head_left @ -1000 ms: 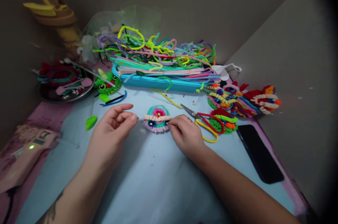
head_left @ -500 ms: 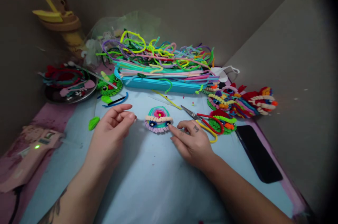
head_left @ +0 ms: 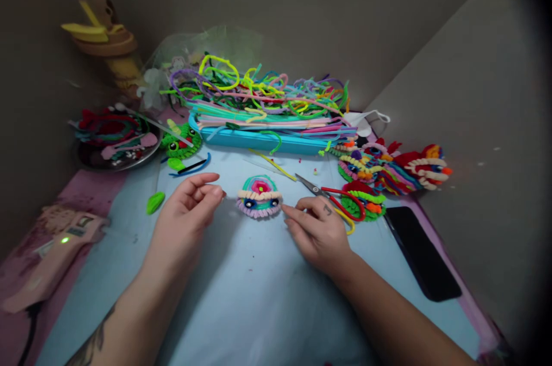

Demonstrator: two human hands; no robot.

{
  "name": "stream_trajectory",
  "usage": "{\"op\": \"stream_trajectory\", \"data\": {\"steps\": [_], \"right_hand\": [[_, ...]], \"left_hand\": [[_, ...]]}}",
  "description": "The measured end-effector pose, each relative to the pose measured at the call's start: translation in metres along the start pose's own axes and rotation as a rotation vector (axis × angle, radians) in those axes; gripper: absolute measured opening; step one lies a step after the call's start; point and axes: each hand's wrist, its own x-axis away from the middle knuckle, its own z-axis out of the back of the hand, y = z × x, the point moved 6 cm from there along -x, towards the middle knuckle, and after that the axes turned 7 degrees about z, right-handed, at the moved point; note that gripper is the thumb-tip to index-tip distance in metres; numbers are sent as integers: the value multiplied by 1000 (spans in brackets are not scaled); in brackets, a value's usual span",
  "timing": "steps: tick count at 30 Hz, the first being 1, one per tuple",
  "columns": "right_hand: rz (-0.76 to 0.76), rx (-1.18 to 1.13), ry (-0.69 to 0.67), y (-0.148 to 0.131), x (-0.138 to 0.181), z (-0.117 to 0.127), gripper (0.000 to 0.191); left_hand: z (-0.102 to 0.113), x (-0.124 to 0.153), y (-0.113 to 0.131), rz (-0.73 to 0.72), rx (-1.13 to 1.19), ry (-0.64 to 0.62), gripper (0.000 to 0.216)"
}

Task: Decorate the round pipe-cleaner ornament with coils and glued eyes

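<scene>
On the blue table cover lies a round face-like piece of coiled chenille stems (head_left: 259, 198), with a pink-and-teal top, a cream band, two dark eyes and a lilac fringe. My left hand (head_left: 194, 205) hovers to its left, fingers loosely bent and thumb apart from the forefinger, with nothing visible in it. On the other side, my right hand (head_left: 317, 231) has its forefinger pointing at the piece's right edge, a small gap away; its other fingers are loosely bent and hold nothing I can see. Scissors (head_left: 317, 189) with red and yellow handles lie just behind my right hand.
A blue box (head_left: 263, 140) heaped with chenille stems stands at the back. Finished chenille pieces (head_left: 375, 167) and a black phone (head_left: 422, 254) lie on the right. At left are a metal bowl (head_left: 129, 163), a green chenille face (head_left: 183, 141), a pink glue gun (head_left: 56, 262) and a tumbler (head_left: 107, 49).
My right forefinger has drawn back slightly to the right from the piece's right eye. My left hand has barely moved, and the view has shifted a little.
</scene>
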Motion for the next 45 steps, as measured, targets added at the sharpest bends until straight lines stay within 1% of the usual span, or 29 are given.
{"op": "stream_trajectory", "data": {"steps": [7, 14, 20, 26, 38, 45], "right_hand": [[-29, -34, -86, 2, 0, -13, 21], [-43, -24, -64, 5, 1, -13, 21], [-35, -46, -62, 3, 0, -13, 20], [-45, -23, -50, 4, 1, -14, 22], [-23, 1, -43, 4, -1, -13, 22], [-3, 12, -30, 1, -1, -13, 26]], "left_hand": [[0, 0, -3, 8, -12, -9, 33], [-1, 1, -2, 5, -8, -8, 32], [0, 2, -2, 11, -25, 6, 35], [1, 1, -3, 10, -9, -14, 34], [-1, 1, -2, 12, -7, -7, 35], [-1, 1, -3, 10, -7, -11, 34]]}}
